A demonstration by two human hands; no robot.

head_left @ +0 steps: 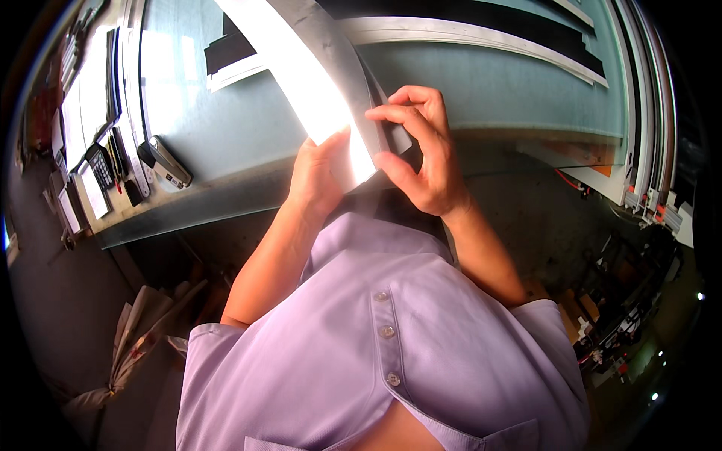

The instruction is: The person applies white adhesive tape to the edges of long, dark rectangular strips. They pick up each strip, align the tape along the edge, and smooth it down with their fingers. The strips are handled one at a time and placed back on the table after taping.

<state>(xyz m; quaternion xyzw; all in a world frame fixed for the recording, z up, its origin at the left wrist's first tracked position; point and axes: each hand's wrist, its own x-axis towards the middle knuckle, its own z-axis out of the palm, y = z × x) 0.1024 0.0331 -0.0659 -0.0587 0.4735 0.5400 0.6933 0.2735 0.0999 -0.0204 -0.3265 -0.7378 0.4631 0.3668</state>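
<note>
A long shiny strip (308, 83), white with glare on its face and grey along one side, runs from the top of the picture down to my chest. My left hand (316, 177) grips its near end from the left, thumb on the bright face. My right hand (417, 150) pinches the strip's grey right edge between thumb and fingertips, next to a dark flap that hangs off that edge. Both hands hold it above the near edge of a grey-blue worktable (226, 128).
A stapler-like tool (167, 162) lies at the table's left edge. A calculator (99, 165), pens and papers sit further left. Black and white strips (481, 34) lie across the far table. Metal rails (647, 113) line the right side. Crumpled paper (139, 331) lies on the floor at lower left.
</note>
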